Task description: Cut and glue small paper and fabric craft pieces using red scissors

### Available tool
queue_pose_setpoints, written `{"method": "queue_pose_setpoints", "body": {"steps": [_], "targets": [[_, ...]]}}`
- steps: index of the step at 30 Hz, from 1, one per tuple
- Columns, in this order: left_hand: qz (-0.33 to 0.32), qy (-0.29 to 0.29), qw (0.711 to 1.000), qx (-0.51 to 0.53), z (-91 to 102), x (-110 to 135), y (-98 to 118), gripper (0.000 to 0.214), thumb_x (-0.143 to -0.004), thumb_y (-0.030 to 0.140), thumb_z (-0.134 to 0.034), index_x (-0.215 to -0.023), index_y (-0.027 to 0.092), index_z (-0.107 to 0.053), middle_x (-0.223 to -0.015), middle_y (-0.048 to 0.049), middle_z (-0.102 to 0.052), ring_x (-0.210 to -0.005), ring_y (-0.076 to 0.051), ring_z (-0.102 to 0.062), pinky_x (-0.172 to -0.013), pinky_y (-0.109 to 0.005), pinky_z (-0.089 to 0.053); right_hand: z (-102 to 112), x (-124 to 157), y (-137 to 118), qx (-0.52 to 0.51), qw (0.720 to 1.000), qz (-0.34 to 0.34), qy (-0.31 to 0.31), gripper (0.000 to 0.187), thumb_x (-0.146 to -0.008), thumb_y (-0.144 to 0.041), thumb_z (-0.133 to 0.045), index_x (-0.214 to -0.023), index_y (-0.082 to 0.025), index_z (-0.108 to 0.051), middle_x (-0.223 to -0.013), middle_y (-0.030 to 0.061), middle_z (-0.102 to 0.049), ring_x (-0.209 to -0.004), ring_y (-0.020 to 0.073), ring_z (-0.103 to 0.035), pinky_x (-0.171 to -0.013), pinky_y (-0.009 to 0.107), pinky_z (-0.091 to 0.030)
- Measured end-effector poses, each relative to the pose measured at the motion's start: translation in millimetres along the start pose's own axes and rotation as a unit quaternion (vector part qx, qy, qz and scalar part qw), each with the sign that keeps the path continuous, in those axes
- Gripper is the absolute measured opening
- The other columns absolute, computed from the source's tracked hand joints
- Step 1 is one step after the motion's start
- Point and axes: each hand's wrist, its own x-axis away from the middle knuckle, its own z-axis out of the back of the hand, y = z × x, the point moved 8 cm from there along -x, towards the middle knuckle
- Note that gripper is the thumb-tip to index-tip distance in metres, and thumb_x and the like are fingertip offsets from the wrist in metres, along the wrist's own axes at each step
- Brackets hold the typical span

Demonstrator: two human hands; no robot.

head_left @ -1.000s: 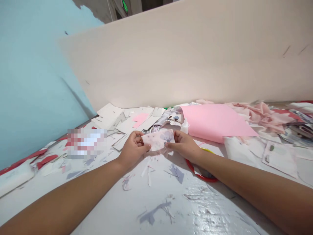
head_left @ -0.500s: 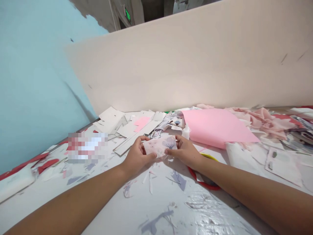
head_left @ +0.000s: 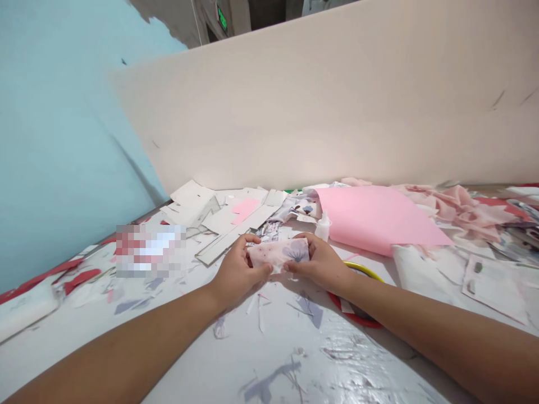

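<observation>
My left hand [head_left: 238, 272] and my right hand [head_left: 320, 262] pinch the two ends of a small piece of pale pink fabric [head_left: 278, 252] printed with a bluish flower. It is held just above the white table [head_left: 269, 359], near the middle. Thumbs lie on top of the fabric and the fingers curl under it. Thin paper and fabric trimmings [head_left: 305, 308] are scattered on the table right below my hands.
A pink paper sheet [head_left: 374, 216] lies to the right, with crumpled pink cloth [head_left: 463, 210] beyond it. A red and yellow ring [head_left: 357, 317] sits under my right wrist. White card pieces [head_left: 219, 216] are piled at the back left. A tall beige board [head_left: 328, 101] stands behind.
The fabric piece has been folded or squeezed narrower between my hands, and both hands have drifted slightly down toward me.
</observation>
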Motion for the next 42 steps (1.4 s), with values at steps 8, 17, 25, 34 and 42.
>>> {"method": "queue_pose_setpoints", "body": {"steps": [8,17,25,34,42], "targets": [[-0.014,0.021,1.0,-0.01,1.4,5.2,7.9,0.044,-0.063,0.026,-0.067,-0.098,0.023,-0.04,-0.074,0.0015,-0.06,-0.059,-0.015,-0.06,-0.05,-0.027,-0.05,-4.3,4.4,-2.3,-0.095,0.995,0.009,-0.024,0.032,-0.06,-0.023,-0.072,-0.082,-0.02,-0.049,-0.072,-0.0031,-0.061,-0.067,0.0153,-0.059,-0.059,0.026,-0.047],[-0.151,0.07,0.978,-0.128,9.4,9.5,30.3,0.015,-0.067,0.023,-0.063,-0.071,0.019,-0.05,-0.083,-0.003,-0.061,-0.082,-0.017,-0.058,-0.074,-0.03,-0.046,9.0,7.3,-8.1,-0.022,0.997,0.043,0.053,0.012,-0.065,-0.025,-0.063,-0.073,-0.021,-0.055,-0.075,0.0001,-0.062,-0.067,0.0167,-0.058,-0.06,0.029,-0.045],[-0.422,0.053,0.849,-0.313,0.1,31.7,62.0,0.02,-0.068,0.0,-0.049,-0.069,0.02,-0.05,-0.099,-0.0059,-0.051,-0.103,-0.019,-0.05,-0.085,-0.034,-0.041,22.0,22.6,-44.2,0.145,0.942,0.273,0.128,0.024,-0.063,0.0,-0.048,-0.069,-0.022,-0.056,-0.097,0.0048,-0.055,-0.096,0.0202,-0.054,-0.081,0.036,-0.043],[-0.448,0.048,0.834,-0.319,0.5,35.6,67.8,0.02,-0.067,0.003,-0.049,-0.067,0.022,-0.055,-0.094,-0.0061,-0.055,-0.102,-0.021,-0.051,-0.086,-0.038,-0.041,18.3,40.8,-63.3,0.213,0.876,0.406,0.149,0.028,-0.065,0.001,-0.044,-0.075,-0.023,-0.054,-0.099,0.0059,-0.057,-0.1,0.0211,-0.053,-0.084,0.039,-0.044],[-0.207,0.05,0.955,-0.206,8.8,19.3,39.5,0.01,-0.075,0.029,-0.057,-0.08,0.021,-0.059,-0.079,-0.0033,-0.062,-0.078,-0.018,-0.057,-0.073,-0.031,-0.046,21.3,31.1,-44.4,0.096,0.957,0.241,0.132,0.004,-0.073,-0.019,-0.056,-0.075,-0.022,-0.053,-0.081,0.0043,-0.063,-0.082,0.0209,-0.06,-0.074,0.035,-0.046]]}}
